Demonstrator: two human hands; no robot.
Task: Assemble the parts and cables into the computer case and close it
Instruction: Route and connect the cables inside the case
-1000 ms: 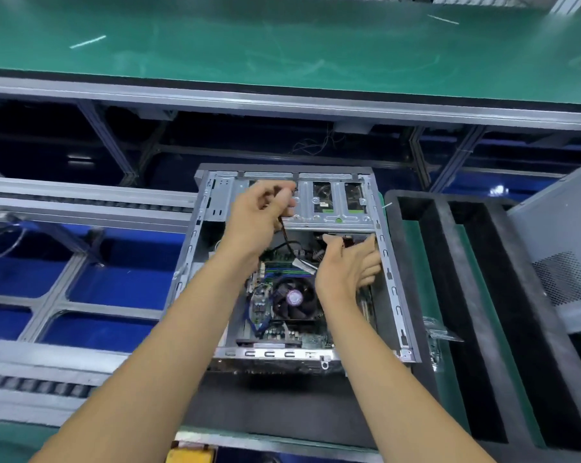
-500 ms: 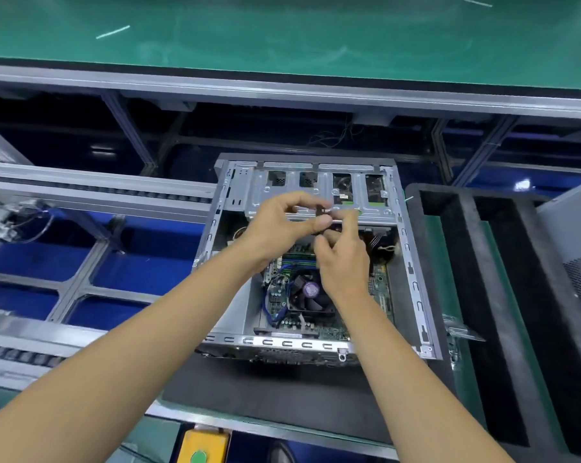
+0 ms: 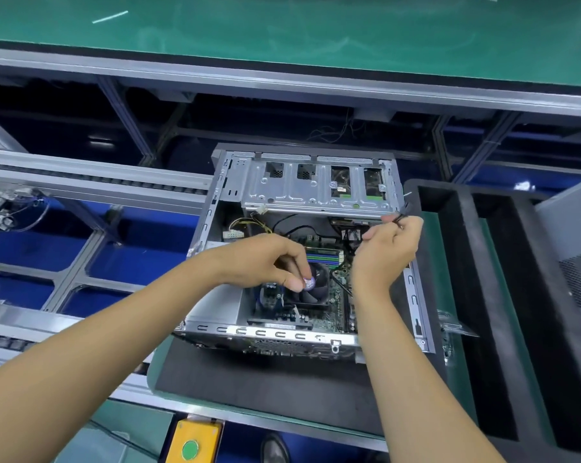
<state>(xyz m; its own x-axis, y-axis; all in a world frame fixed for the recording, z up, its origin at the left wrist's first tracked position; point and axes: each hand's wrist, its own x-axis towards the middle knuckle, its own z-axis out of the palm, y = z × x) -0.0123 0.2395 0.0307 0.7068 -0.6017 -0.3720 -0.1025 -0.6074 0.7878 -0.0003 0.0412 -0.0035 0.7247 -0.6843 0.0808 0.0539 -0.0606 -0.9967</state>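
Open grey sheet-metal computer case [image 3: 302, 262] lies on the black foam pad [image 3: 265, 379]. At its far right corner the right hand [image 3: 387, 252] pinches a thin black cable [image 3: 397, 219], nearer that corner than the left hand [image 3: 269, 262], whose fingers are curled over the round black cooler fan [image 3: 316, 292]; whether they grip anything I cannot tell.

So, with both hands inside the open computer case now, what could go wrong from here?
1. The right hand pinches a thin black cable by the edge of the drive cage; pulling it there may scrape or snag it on the metal.
2. The left hand hangs over the CPU fan, so a finger may press the blades.
3. Loose yellow wires near the cage could get trapped when the case is closed.
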